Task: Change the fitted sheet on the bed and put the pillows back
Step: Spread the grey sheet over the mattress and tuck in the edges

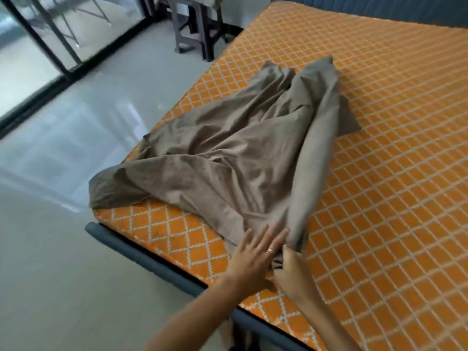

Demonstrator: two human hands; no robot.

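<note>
— Where bunched, sitting on the near left part of the bed: a crumpled grey-brown cotton fitted sheet (pixel 228 153), spread in a rough triangle over an orange quilted mattress with a white diamond lattice (pixel 379 148). Hangs a little past the mattress's left edge at one corner.

— And the hands?

— Left hand (pixel 253 259) laid flat at the sheet's near tip, fingers straight and slightly fanned, fingertips touching the cloth; grip apart, nothing held. Carries a thin ring (pixel 270 250) on one finger. Right hand (pixel 291 269) just beside it, touching the same gathered end, fingers curled round a bunch of the fabric; grip clamped on the sheet.

— Shape of the cloth?

— Drawn narrow toward the hands, widening away from them. One long smooth fold along the right side, reaching toward the middle of the mattress; deep wrinkles on the left part.

— Around the bed?

— Dark blue-grey padded bed frame (pixel 141 252) under the mattress, showing along the near edge, and again at the far top right. Glossy pale tiled floor (pixel 63 249) to the left. Black-framed glass sliding door (pixel 50 41) at the far left. Dark plastic chair (pixel 197 29) beyond the mattress's far left corner, only partly in view. No telling from the blur what lies on it.
</note>
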